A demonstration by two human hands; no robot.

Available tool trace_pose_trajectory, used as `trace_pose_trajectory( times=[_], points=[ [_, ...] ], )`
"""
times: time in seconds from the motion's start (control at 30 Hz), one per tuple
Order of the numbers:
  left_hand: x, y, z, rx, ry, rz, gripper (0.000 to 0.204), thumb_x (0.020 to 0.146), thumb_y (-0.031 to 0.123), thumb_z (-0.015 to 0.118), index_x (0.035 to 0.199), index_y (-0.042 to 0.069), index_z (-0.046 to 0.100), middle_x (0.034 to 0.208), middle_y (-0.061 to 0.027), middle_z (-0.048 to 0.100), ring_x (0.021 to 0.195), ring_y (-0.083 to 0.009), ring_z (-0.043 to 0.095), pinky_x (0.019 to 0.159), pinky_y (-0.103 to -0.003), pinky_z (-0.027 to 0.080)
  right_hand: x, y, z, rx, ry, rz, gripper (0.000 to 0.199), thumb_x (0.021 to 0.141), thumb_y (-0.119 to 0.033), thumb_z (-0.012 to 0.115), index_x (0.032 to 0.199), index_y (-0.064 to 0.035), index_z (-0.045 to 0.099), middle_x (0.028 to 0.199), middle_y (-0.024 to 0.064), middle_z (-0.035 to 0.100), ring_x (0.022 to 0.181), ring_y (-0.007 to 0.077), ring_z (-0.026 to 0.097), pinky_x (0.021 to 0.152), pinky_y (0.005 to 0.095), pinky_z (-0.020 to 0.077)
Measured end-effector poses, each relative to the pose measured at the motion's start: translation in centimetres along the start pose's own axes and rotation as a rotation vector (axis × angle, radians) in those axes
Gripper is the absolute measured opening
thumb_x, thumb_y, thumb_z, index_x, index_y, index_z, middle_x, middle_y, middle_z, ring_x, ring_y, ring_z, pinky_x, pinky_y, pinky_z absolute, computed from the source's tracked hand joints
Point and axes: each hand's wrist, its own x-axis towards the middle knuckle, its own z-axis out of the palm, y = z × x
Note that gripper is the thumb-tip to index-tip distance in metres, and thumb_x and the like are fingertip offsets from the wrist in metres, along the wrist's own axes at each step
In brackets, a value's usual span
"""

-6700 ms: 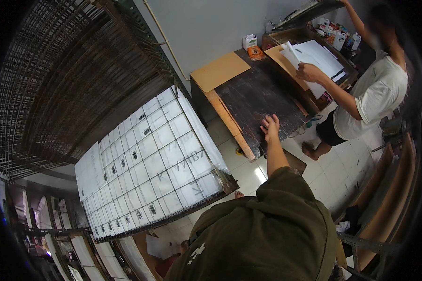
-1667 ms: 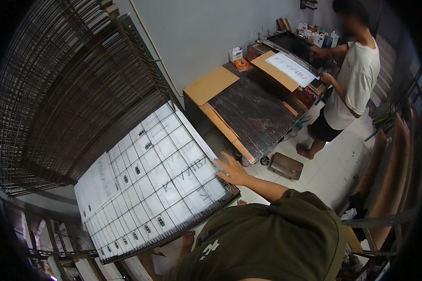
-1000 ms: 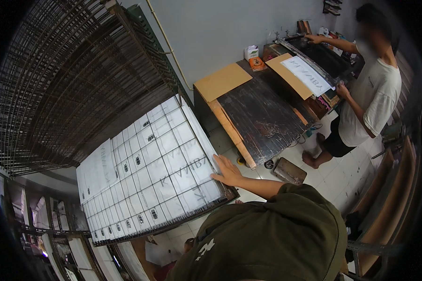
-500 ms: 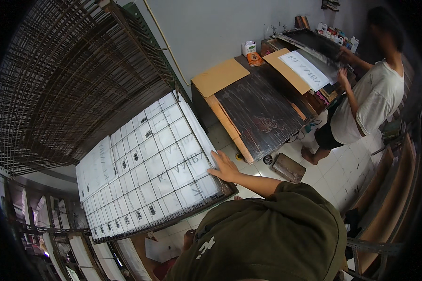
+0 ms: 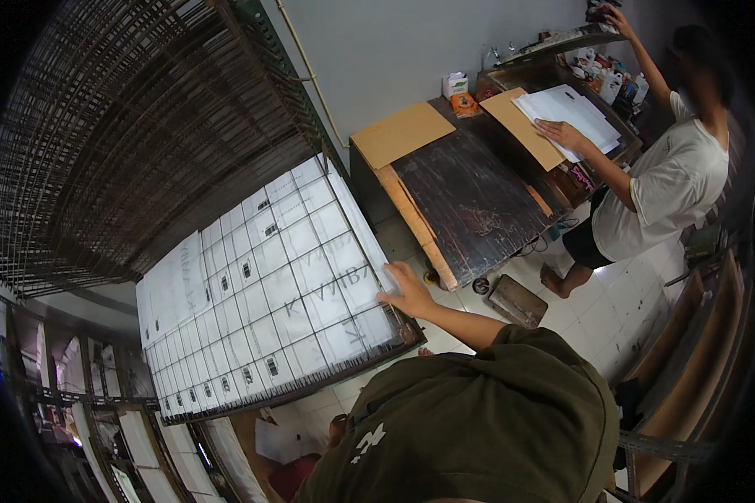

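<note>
While our right hand lies flat with the fingers spread on the near right edge of the big white sheet, the grip is a palm-down press, not a pinch: nothing is clasped between thumb and fingers. That sheet, printed with a grid of rectangular panels, rests on a tilted wire drying rack that slopes down toward us, with more dark wire racks stacked behind it on the far left. Our left hand is out of the head view, so we cannot tell what it does.

To handle the sheet well from this position, we judge it wise to keep the palm light and level, since a wide thin sheet will probably buckle or skid if pushed from one corner alone. Sliding it square to the frame, with pressure kept near the edge and off the printed panels, looks like the safer way; a second hand on the opposite side would likely steady it.

To the far right a dark worn tabletop carries brown cardboard, and another person presses a hand on a stack of white paper there, well apart from us.
</note>
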Motion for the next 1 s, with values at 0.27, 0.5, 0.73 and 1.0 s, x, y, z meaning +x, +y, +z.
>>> trace_pose_trajectory(
  times=[0.27,0.5,0.73,1.0],
  points=[
    [-1.7,1.2,-1.1,-0.128,0.002,-0.119,0.046,0.079,0.043,0.059,0.103,0.004,0.060,0.094,-0.0172,0.063,0.081,-0.0273,0.063,0.071,-0.035,0.049,4.2,12.0,-3.8,0.656,0.661,0.509,0.050,0.081,-0.038,0.059,0.119,-0.0110,0.043,0.103,0.0037,0.051,0.089,0.0134,0.047,0.072,0.0297,0.0400],
    [-5.0,6.2,-4.5,-0.219,0.002,-0.261,0.049,0.077,0.043,0.061,0.107,0.004,0.057,0.095,-0.0167,0.063,0.089,-0.0278,0.060,0.077,-0.036,0.047,5.2,14.2,-11.0,1.009,0.827,0.642,0.077,0.074,-0.025,0.067,0.133,-0.0203,0.019,0.127,0.0058,0.038,0.105,0.0178,0.045,0.081,0.0414,0.0384],
    [-5.0,1.1,-4.8,-0.257,-0.012,-0.216,0.050,0.076,0.044,0.061,0.111,0.007,0.056,0.103,-0.0160,0.060,0.095,-0.0269,0.058,0.081,-0.036,0.045,5.1,12.6,-8.5,1.344,0.691,0.477,0.077,0.078,-0.018,0.062,0.136,-0.0205,0.011,0.137,0.0084,0.024,0.117,0.0225,0.039,0.094,0.0491,0.0321],
    [-6.4,4.4,-6.1,-0.190,0.061,-0.194,0.058,0.073,0.047,0.062,0.111,0.004,0.055,0.099,-0.0154,0.062,0.091,-0.0270,0.060,0.079,-0.036,0.046,2.8,15.2,-1.1,2.089,0.685,0.396,0.052,0.086,-0.038,0.041,0.125,-0.0044,0.038,0.128,0.0143,0.042,0.118,0.0315,0.039,0.096,0.0509,0.0324]
  ],
)
